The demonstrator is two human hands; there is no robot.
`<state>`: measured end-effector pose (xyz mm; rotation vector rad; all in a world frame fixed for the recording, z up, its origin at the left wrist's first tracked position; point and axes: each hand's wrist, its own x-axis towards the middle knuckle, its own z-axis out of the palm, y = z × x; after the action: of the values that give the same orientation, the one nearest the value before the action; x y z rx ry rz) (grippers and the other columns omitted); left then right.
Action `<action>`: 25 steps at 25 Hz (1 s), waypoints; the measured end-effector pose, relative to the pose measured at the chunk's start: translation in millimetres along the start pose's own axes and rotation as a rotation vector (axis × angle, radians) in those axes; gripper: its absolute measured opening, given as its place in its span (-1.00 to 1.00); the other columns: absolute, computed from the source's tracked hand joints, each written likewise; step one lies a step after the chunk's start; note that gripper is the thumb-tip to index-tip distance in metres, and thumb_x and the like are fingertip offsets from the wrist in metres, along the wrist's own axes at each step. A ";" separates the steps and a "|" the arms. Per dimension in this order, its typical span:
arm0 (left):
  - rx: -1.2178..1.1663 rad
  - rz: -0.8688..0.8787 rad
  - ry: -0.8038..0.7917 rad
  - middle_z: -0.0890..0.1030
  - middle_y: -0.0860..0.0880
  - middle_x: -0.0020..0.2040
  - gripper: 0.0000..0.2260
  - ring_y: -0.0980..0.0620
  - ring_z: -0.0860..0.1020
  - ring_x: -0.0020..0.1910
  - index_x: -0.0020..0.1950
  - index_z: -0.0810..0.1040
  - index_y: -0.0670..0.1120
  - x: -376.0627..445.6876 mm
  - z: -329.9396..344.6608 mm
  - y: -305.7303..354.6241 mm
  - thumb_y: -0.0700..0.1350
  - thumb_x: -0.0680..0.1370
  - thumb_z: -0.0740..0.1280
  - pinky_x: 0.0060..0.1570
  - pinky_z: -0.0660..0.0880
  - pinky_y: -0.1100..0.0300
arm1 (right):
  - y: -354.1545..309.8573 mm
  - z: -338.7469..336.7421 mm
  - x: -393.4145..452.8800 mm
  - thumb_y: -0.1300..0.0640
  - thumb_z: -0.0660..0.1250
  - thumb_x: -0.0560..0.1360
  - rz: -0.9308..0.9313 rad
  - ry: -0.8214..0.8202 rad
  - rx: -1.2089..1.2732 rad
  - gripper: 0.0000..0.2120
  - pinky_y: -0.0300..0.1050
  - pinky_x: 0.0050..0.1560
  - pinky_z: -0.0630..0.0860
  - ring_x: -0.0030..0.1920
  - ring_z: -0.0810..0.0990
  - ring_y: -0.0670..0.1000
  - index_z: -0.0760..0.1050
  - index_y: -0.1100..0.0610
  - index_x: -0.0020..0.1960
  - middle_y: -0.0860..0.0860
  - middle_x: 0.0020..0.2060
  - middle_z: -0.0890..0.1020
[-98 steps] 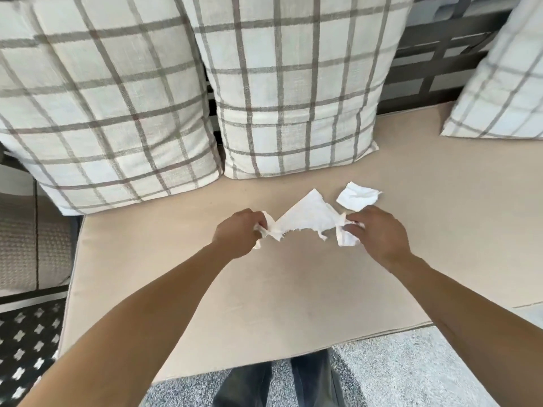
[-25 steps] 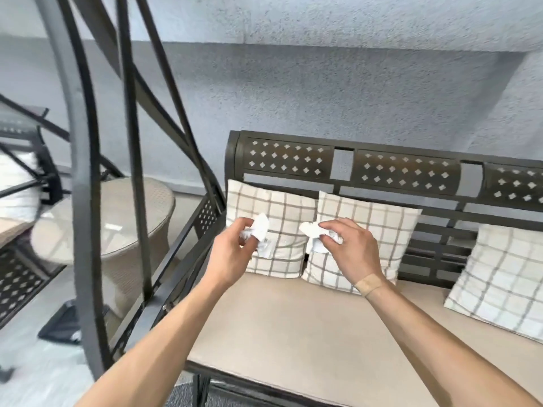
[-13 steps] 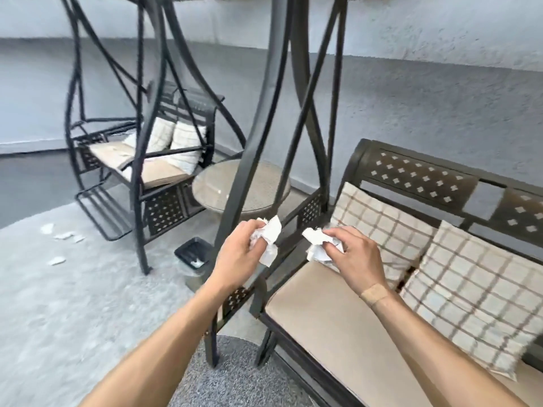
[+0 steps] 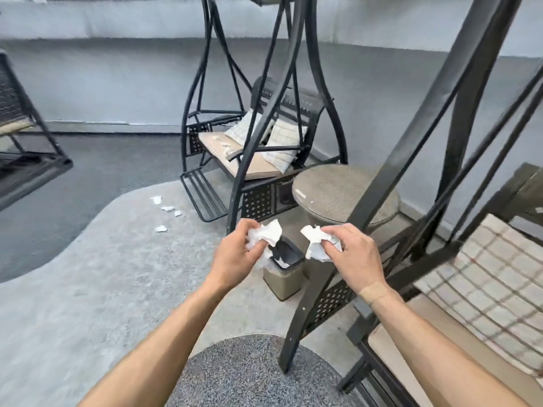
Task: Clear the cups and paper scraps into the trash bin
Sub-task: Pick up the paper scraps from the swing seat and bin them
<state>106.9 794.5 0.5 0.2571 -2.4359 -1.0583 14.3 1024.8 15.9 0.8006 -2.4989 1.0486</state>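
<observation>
A crumpled white paper wad (image 4: pixel 264 235) is gripped in the left hand (image 4: pixel 235 257), fingers curled closed around it, and a second crumpled paper wad (image 4: pixel 316 243) is pinched between the thumb and fingers of the right hand (image 4: pixel 354 254). Both hands are held out in front of the body, apart from each other, with a gap between the two wads.

The trash bin (image 4: pixel 285 271), a small beige bin with a dark rim, is seen in that gap, lower and farther away: at about 4 o'clock from the left hand's wad and at about 8 o'clock from the right hand's wad. It stands on the pale floor, just beside a dark metal leg of the near swing frame (image 4: pixel 311 292). Its opening is partly hidden by the left hand's paper, so its contents cannot be made out.

More paper scraps (image 4: pixel 166 208) are scattered on the light rug (image 4: pixel 88 274), at about 10 o'clock from the left hand and well apart from it. Further white scraps (image 4: pixel 226 148) lie on the seat cushion of the far swing bench (image 4: pixel 258 160), at about 12 o'clock from the hands. A round wicker table (image 4: pixel 338 195) stands behind the bin, at about 1 o'clock from it. A plaid pillow (image 4: pixel 484 277) is seen at 3 o'clock from the right hand, on the near bench.
</observation>
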 end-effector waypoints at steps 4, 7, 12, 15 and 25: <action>0.019 -0.026 0.016 0.60 0.15 -0.14 -0.84 0.21 0.54 -0.15 0.03 0.46 0.11 30.0 -34.1 -50.1 0.00 0.51 0.39 -0.17 0.52 0.17 | -27.4 56.2 36.3 0.15 0.40 0.45 0.017 -0.019 0.026 -0.80 0.02 -0.07 0.53 -0.10 0.58 0.00 0.63 0.00 0.06 -0.10 -0.04 0.63; 0.034 -0.038 0.034 0.60 0.15 -0.11 -0.87 0.14 0.55 -0.13 0.02 0.51 0.09 57.8 -49.0 -84.6 0.02 0.51 0.39 -0.14 0.55 -0.01 | -36.1 93.7 68.4 0.14 0.40 0.46 0.015 -0.045 0.026 -0.80 0.05 -0.08 0.53 -0.11 0.57 0.00 0.62 -0.02 0.06 -0.11 -0.04 0.63; 0.037 -0.039 0.051 0.59 0.16 -0.08 -0.88 0.17 0.54 -0.12 0.02 0.54 0.10 120.2 -50.2 -132.2 0.03 0.51 0.38 -0.12 0.55 -0.04 | -31.0 151.9 134.7 0.13 0.40 0.46 -0.019 -0.090 0.019 -0.82 0.05 -0.09 0.53 -0.11 0.57 -0.02 0.62 -0.03 0.05 -0.11 -0.05 0.63; 0.070 -0.037 0.062 0.59 0.14 -0.06 -0.86 0.14 0.53 -0.12 0.05 0.55 0.07 167.4 -46.8 -153.0 0.04 0.52 0.37 -0.11 0.54 -0.03 | -18.1 183.5 190.4 0.14 0.39 0.46 -0.042 -0.105 0.028 -0.81 0.03 -0.08 0.53 -0.08 0.59 -0.01 0.61 -0.01 0.07 -0.09 -0.04 0.63; 0.082 -0.074 0.033 0.60 0.08 -0.05 -0.80 0.09 0.55 -0.08 0.08 0.56 -0.01 358.3 -20.8 -198.4 0.05 0.53 0.34 -0.06 0.55 -0.06 | 39.6 248.7 372.2 0.12 0.38 0.48 0.001 -0.122 0.045 -0.81 0.04 -0.12 0.54 -0.14 0.57 -0.01 0.62 -0.02 0.07 -0.08 -0.06 0.63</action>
<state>-198.4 520.9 -8.5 0.3918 -2.4599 -0.9777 -322.5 727.5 3.0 0.9018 -2.5846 1.0903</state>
